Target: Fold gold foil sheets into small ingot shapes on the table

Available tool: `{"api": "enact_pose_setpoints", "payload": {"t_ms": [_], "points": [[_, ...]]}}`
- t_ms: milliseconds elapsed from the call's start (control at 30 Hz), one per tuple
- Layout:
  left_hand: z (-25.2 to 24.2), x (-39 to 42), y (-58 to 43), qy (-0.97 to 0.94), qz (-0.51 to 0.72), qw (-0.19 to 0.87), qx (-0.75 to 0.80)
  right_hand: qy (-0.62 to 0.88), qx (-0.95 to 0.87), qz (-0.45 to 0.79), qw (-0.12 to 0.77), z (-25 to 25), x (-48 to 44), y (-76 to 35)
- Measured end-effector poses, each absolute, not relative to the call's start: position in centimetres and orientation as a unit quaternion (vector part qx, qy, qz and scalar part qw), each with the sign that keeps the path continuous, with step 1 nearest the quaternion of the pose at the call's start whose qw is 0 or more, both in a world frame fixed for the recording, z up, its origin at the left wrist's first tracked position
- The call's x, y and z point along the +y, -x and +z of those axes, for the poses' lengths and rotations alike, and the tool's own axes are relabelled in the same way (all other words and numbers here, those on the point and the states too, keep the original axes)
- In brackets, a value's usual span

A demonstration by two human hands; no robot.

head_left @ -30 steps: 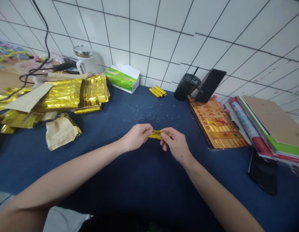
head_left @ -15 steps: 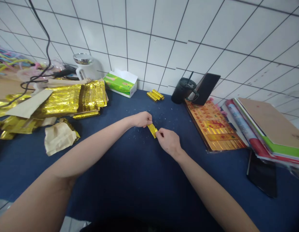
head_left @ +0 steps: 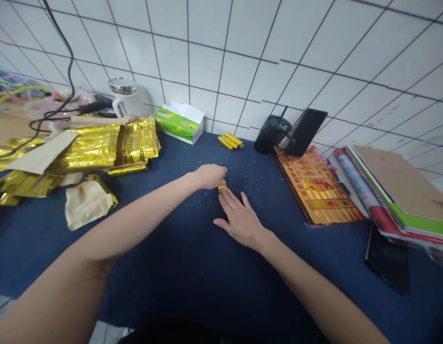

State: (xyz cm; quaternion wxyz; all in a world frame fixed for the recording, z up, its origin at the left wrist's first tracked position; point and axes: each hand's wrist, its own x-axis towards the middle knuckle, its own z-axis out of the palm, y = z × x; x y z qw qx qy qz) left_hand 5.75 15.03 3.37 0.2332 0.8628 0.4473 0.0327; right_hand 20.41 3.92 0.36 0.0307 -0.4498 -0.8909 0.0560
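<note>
A small folded piece of gold foil [head_left: 222, 188] lies on the dark blue table cover [head_left: 171, 272], partly hidden under the fingertips of my left hand [head_left: 209, 176]. Those fingers are closed over its upper end. My right hand [head_left: 240, 221] rests flat on the cover just below the foil, fingers spread, holding nothing. Beyond both hands lie several small folded gold foil bars [head_left: 230, 141]. A large pile of gold foil sheets [head_left: 100, 149] sits to the left.
Crumpled brown paper [head_left: 87, 203] lies left of my arm. A green tissue box [head_left: 178, 123], white mug [head_left: 126, 98] and black tumbler [head_left: 272, 134] stand against the tiled wall. To the right are gold printed sheets [head_left: 316, 188], stacked books [head_left: 396, 191] and a black phone [head_left: 387, 260].
My right hand has let go of the foil and now lies flat on the cover, lower down. The foil has moved under my left fingertips and shows much less.
</note>
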Motion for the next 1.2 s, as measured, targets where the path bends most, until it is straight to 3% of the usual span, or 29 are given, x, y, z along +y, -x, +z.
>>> {"api": "enact_pose_setpoints", "payload": {"t_ms": [200, 433, 1200], "points": [[1.6, 10.0, -3.9, -0.908, 0.095, 0.164, 0.373, 0.449, -0.89, 0.078, 0.034, 0.1, 4.0, -20.4], [-0.7, 8.4, -2.4, -0.933, 0.06, 0.089, 0.342, 0.453, -0.887, 0.081, 0.026, 0.0, 3.1, -20.9], [-0.7, 8.9, -2.5, -0.938, 0.045, 0.071, 0.338, 0.487, -0.87, 0.076, 0.0, 0.3, 1.0, -20.4]]}}
